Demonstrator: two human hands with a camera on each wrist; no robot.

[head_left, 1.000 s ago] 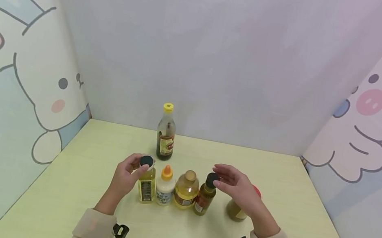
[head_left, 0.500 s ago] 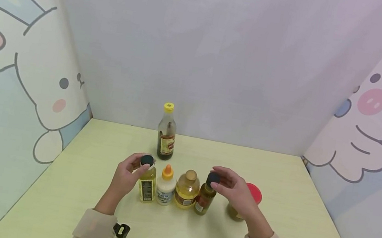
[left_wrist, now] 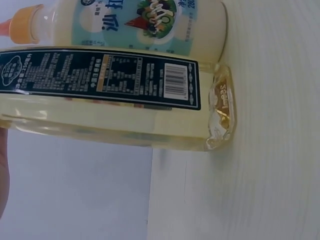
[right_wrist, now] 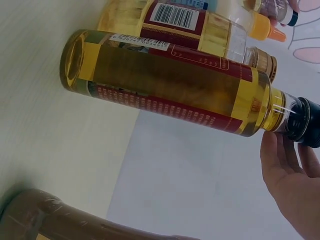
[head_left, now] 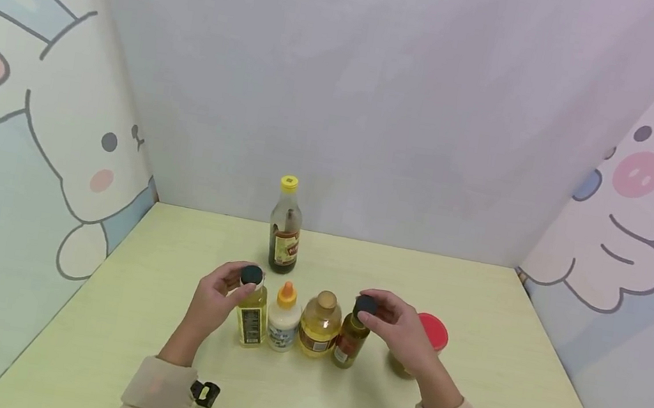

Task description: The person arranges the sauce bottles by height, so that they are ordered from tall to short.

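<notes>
My left hand holds a square bottle of pale yellow oil at the neck, just below its dark cap. On the right, my right hand grips the neck and black cap of a slim oil bottle with a red label. Its fingers show behind the neck in the right wrist view. Between these two stand a white squeeze bottle with an orange nozzle and a round yellow oil bottle with a cork-like stopper. The several bottles form one upright row.
Behind the row's left end stands a tall dark sauce bottle with a yellow cap. A red-lidded jar is partly hidden by the right hand and wrist. The pale table ends at a wall at the back.
My right hand has shifted slightly left and closed in on the slim bottle's cap, uncovering more of the jar's red lid. The left hand and the bottles stay nearly still.
</notes>
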